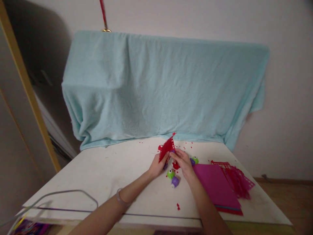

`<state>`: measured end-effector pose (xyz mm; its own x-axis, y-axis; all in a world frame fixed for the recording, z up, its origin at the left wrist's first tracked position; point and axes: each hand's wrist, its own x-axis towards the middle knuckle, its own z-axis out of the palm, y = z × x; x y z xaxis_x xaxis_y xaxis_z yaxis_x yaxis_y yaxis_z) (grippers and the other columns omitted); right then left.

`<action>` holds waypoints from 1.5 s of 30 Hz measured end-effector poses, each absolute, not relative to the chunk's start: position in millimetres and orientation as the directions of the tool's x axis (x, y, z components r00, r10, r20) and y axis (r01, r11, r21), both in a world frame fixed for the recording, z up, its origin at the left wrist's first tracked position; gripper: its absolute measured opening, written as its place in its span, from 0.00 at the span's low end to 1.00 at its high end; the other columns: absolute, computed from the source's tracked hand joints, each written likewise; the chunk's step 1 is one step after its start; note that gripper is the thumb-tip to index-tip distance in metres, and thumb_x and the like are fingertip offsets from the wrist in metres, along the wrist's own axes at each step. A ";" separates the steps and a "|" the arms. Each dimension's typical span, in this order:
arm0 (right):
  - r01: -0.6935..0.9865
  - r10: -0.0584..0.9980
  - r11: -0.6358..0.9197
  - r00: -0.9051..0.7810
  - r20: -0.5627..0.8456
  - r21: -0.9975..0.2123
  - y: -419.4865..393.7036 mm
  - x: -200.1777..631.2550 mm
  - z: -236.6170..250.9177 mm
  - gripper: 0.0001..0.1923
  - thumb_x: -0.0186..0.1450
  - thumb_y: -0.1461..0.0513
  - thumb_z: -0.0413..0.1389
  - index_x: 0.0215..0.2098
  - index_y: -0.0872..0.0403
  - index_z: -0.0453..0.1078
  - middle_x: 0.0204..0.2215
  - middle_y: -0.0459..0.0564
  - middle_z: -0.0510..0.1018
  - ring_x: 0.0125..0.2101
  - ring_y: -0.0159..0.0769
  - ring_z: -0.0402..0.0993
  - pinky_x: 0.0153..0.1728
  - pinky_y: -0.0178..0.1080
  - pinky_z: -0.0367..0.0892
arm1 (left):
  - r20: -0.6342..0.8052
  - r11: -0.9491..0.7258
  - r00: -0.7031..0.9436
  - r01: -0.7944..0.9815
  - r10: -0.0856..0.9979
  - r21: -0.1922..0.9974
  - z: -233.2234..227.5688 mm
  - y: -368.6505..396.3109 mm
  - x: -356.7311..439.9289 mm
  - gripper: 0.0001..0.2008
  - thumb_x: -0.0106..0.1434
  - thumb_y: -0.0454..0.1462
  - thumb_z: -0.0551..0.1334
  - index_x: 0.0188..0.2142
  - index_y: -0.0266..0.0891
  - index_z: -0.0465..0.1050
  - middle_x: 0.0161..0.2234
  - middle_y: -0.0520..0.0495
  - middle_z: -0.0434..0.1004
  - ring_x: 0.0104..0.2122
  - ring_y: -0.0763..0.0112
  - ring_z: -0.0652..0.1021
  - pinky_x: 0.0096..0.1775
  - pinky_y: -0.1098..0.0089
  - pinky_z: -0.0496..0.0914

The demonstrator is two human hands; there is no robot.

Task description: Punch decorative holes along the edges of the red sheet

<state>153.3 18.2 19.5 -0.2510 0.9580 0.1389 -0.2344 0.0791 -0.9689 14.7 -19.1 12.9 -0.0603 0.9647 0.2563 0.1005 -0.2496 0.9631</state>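
Head view: both the left hand [158, 165] and right hand [182, 162] pinch a red paper piece [166, 148] above the white table [102, 173]. Small paper punches [171, 174] lie just below, beside a pink paper stack [215, 186].

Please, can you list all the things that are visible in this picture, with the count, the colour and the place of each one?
red paper piece: one, red, punched edge, held up between both hands
small punches: at least four, green and purple, on the table by the hands
magenta sheets: a small stack, magenta on top, a red one underneath, right of the hands
punched red strips: a pile, red, right of the sheets
red scraps: many, red, scattered on the table
table: one, white
cloth: one, light blue, draped behind the table
bracelet: one, pale, on the left wrist
left hand: holds the paper piece
right hand: holds the paper piece
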 end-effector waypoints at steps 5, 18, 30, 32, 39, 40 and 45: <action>-0.278 0.942 0.042 -0.310 0.131 -0.960 16.3 154.5 24.0 0.19 0.54 0.56 0.66 0.43 0.51 0.73 0.39 0.49 0.79 0.34 0.35 0.73 0.33 0.35 0.66 | 0.251 -0.246 -0.194 0.049 0.948 0.968 17.4 -21.2 13.9 0.23 0.62 0.56 0.54 0.27 0.38 0.67 0.24 0.50 0.68 0.26 0.71 0.68 0.32 0.71 0.65; -0.371 0.979 0.050 -0.166 0.119 -0.927 20.1 166.0 28.0 0.16 0.57 0.54 0.64 0.41 0.52 0.75 0.31 0.47 0.76 0.25 0.31 0.66 0.28 0.35 0.62 | 0.213 -0.217 -0.253 0.013 0.944 0.976 32.6 -30.4 15.6 0.27 0.59 0.60 0.55 0.28 0.37 0.71 0.24 0.47 0.71 0.30 0.65 0.73 0.35 0.68 0.67; -0.471 0.991 -0.018 -0.125 0.047 -0.882 21.5 169.0 28.6 0.13 0.56 0.55 0.65 0.36 0.52 0.75 0.32 0.47 0.77 0.27 0.31 0.68 0.30 0.36 0.63 | 0.231 -0.215 -0.185 0.099 0.955 0.971 20.9 -25.9 14.0 0.22 0.64 0.54 0.54 0.27 0.38 0.65 0.25 0.52 0.67 0.27 0.71 0.68 0.32 0.70 0.63; -0.463 0.991 -0.015 -0.125 0.049 -0.886 20.5 169.1 30.3 0.13 0.56 0.54 0.65 0.36 0.51 0.75 0.32 0.47 0.77 0.26 0.31 0.67 0.29 0.36 0.62 | 0.229 -0.215 -0.191 0.089 0.954 0.972 21.9 -26.5 14.5 0.22 0.63 0.54 0.54 0.27 0.38 0.66 0.25 0.51 0.68 0.27 0.70 0.69 0.33 0.70 0.64; -0.455 0.990 -0.016 -0.134 0.051 -0.890 20.4 169.0 30.7 0.13 0.56 0.55 0.64 0.37 0.51 0.75 0.32 0.46 0.77 0.26 0.30 0.67 0.29 0.36 0.61 | 0.209 -0.196 -0.194 0.086 0.958 0.977 23.9 -27.8 15.6 0.24 0.62 0.56 0.54 0.25 0.38 0.66 0.24 0.51 0.68 0.27 0.70 0.69 0.33 0.70 0.65; -0.451 0.990 -0.014 -0.133 0.052 -0.892 20.3 168.8 30.6 0.13 0.56 0.55 0.64 0.37 0.51 0.75 0.32 0.47 0.77 0.25 0.30 0.66 0.29 0.36 0.61 | 0.214 -0.201 -0.190 0.088 0.958 0.976 23.8 -27.8 15.4 0.24 0.62 0.56 0.54 0.25 0.38 0.65 0.24 0.51 0.68 0.26 0.70 0.69 0.33 0.70 0.65; -0.431 0.986 -0.012 -0.154 0.061 -0.902 19.7 168.1 30.4 0.14 0.56 0.54 0.64 0.37 0.52 0.75 0.31 0.47 0.76 0.26 0.31 0.66 0.28 0.36 0.60 | 0.241 -0.234 -0.189 0.064 0.952 0.970 25.2 -28.3 14.5 0.24 0.62 0.56 0.55 0.25 0.37 0.67 0.23 0.50 0.69 0.27 0.69 0.70 0.34 0.69 0.65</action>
